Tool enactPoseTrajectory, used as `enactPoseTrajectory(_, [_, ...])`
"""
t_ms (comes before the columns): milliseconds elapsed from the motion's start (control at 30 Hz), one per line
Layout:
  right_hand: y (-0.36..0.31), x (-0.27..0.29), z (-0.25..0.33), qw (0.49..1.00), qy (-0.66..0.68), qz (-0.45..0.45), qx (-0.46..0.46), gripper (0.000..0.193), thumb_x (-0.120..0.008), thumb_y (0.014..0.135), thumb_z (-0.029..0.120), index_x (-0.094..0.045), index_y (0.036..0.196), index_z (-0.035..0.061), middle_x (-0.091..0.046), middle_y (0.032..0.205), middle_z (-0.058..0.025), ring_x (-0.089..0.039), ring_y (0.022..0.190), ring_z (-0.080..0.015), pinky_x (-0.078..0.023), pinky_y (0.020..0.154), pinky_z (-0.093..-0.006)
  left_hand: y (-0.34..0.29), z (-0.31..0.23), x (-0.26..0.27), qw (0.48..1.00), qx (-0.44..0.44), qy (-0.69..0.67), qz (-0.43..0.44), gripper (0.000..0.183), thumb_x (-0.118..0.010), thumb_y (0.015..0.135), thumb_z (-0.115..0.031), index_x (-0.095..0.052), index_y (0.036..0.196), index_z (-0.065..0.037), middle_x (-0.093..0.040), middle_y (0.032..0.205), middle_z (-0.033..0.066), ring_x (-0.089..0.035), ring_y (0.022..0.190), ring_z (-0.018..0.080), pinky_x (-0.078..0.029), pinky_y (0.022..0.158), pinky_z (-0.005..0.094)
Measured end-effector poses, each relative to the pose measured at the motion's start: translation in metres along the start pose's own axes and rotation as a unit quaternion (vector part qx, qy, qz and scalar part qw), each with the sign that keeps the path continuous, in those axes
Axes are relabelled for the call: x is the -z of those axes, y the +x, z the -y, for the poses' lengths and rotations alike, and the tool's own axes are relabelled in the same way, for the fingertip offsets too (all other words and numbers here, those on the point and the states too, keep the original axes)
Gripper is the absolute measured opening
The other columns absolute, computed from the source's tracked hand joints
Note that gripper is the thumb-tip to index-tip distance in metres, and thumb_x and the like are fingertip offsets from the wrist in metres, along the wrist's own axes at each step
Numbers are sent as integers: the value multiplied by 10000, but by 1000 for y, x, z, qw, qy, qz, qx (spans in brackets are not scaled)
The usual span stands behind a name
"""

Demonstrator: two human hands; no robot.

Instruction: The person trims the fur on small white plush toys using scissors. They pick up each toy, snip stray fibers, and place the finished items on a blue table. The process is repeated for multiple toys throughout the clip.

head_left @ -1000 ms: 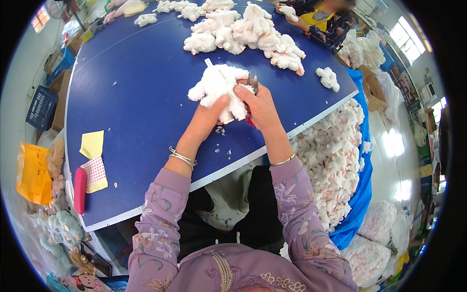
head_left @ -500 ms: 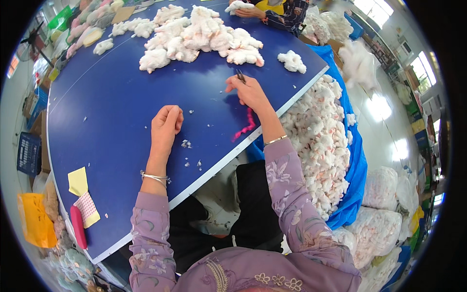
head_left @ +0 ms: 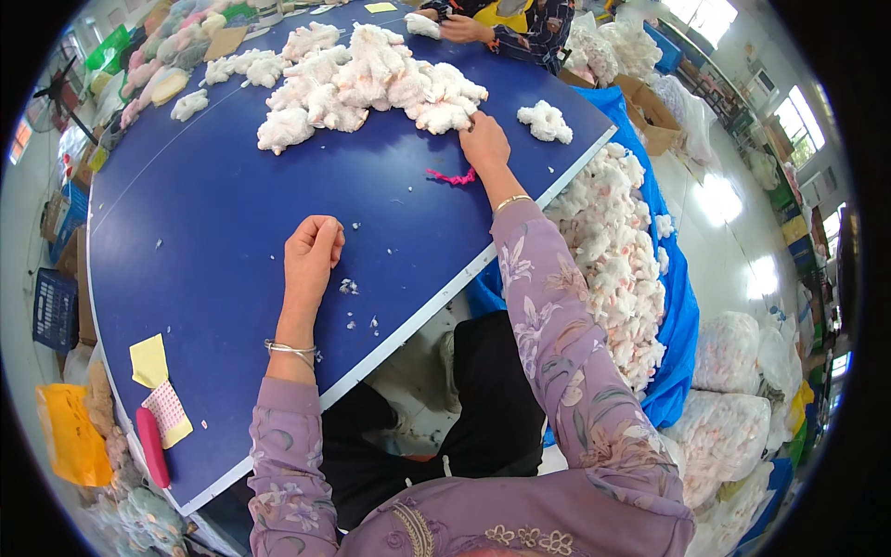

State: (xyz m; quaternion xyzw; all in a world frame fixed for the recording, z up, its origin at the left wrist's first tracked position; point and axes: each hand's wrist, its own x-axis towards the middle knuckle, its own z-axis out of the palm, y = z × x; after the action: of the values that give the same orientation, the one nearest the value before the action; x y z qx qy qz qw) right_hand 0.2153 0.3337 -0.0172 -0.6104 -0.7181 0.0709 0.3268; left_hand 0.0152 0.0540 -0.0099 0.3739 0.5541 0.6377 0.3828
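Right hand (head_left: pixel 484 141) is stretched out to the far side of the blue round-edged surface (head_left: pixel 186 232), its grip pressed against the near edge of the big heap of white fluffy plush pieces (head_left: pixel 362 79); fingers curl into the fluff, cannot tell whether they have closed on a piece. The heap lies straight ahead of that grip and slightly to its left, long axis running left to right along the far part of the surface. Right hand is plainly the nearer one. Left hand (head_left: pixel 314 249) rests well apart from the heap, mid-surface toward the near edge, grip curled into a loose fist, holding nothing visible. Small pink string-like scrap (head_left: pixel 452 175) lies on the surface just beside the right wrist, on its left, between the two hands. A lone white plush piece (head_left: pixel 546 121) sits near the right edge, right of the right hand, apart from it. White lint specks (head_left: pixel 350 287) lie just right of the left hand. Another person's hands (head_left: pixel 455 28) work at the far edge. Yellow paper notes (head_left: pixel 148 360) and a red handled tool (head_left: pixel 152 446) lie at the near-left edge.
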Motion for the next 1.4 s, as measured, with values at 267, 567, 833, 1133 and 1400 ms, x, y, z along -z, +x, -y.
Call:
enactPoseTrajectory(267, [-89,34,81,873,457,136,102,60,-586,855,93,-602,844,37,-578,695,-6,-546,602,-102,-433,537,-268,-2,-6,-1,998,-7,-34,-52,304,-534,982,-303,-549,1153,-51,-597,843,-3,-524,644,63,-391,533,201])
enactPoseTrajectory(567, [-139,50,131,750,580,316,44,92,-540,904,12,-573,846,75,-539,716,27,-454,548,-31,-328,438,-202,-9,-6,13,969,65,-186,152,357,-602,937,-323,-541,1121,-23,-604,824,34,-516,601,68,-337,461,195])
enactPoseTrajectory(833, [-162,45,138,843,472,203,159,91,-604,865,70,-594,922,0,-631,843,-13,-488,623,-30,-398,549,-208,-1,-9,25,949,69,-308,-13,264,-561,967,-313,-580,958,-49,-555,685,15,-435,490,72,-298,428,221])
enactPoseTrajectory(1133, [-188,42,153,859,456,175,153,249,-707,814,102,-541,977,16,-630,825,-24,-492,618,-49,-414,540,-235,0,-11,16,959,81,-270,-13,276,-527,986,-323,-588,968,-55,-541,672,-3,-428,481,76,-290,435,224])
enactPoseTrajectory(1400, [-187,44,145,886,310,146,312,181,-659,767,49,-491,825,12,-560,647,-114,-549,531,-147,-441,522,-275,2,-9,27,961,41,-258,-88,210,-576,957,-264,-577,963,-55,-515,658,-14,-364,455,57,-259,437,229])
